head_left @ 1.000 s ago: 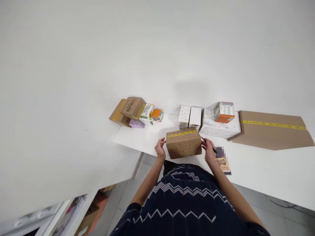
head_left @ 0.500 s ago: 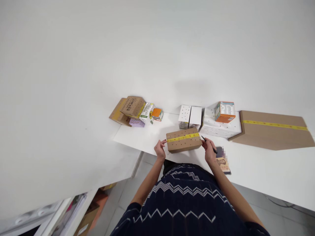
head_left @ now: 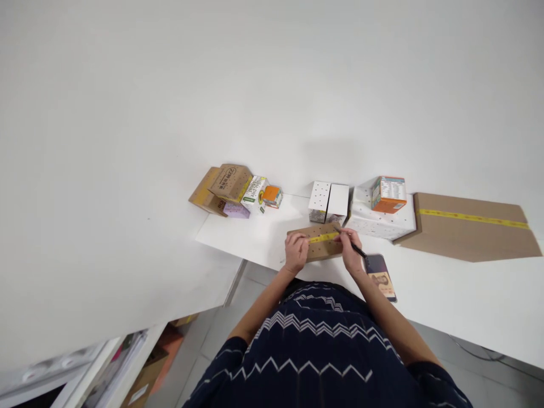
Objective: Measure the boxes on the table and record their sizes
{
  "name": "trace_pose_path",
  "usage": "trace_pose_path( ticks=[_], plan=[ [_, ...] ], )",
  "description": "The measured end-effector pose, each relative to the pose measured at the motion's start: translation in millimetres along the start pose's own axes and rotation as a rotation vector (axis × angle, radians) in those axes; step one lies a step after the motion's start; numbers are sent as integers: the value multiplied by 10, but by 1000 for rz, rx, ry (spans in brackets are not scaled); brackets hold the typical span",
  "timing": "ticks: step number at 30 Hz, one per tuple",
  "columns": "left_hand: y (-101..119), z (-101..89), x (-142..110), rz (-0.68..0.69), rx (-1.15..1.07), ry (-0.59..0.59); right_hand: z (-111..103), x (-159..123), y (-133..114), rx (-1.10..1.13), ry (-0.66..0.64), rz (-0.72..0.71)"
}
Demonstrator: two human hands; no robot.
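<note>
The brown box [head_left: 323, 251] lay lengthwise from left to right between the left hand [head_left: 296, 251], over its left end, grip unclear, and the right hand [head_left: 349, 255], clamped on a pen [head_left: 359, 251] above its right end.

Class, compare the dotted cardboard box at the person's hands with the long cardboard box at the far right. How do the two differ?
Size: the dotted cardboard box is much smaller than the long cardboard box. Surface: the dotted cardboard box shows dark spots; the long cardboard box shows none. Contact: the left hand lies on the dotted cardboard box; no hand touches the long cardboard box.
Both are brown and bear a yellow tape strip.
</note>
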State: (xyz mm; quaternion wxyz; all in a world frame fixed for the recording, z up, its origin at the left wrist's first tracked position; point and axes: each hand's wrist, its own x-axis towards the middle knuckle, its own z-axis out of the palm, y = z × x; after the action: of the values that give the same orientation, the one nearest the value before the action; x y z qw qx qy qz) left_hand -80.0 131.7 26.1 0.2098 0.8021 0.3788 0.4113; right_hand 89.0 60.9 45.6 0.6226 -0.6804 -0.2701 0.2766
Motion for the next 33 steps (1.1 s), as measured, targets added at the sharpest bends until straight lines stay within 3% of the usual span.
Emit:
trace_pose_path(
  ticks=[4,9,17,33],
  plan=[
    [66,148,4,104,175,-135,275,45,13,-96,-214,-81],
    [6,183,-19,123,168,-185,391,66,93,-317,-312,-276],
    [-3,192,-18,145,85,-62,400,52,164,-427,-252,-344],
    [-7,182,-19,136,89,-77,437,65,188,-509,-278,-407]
  ],
)
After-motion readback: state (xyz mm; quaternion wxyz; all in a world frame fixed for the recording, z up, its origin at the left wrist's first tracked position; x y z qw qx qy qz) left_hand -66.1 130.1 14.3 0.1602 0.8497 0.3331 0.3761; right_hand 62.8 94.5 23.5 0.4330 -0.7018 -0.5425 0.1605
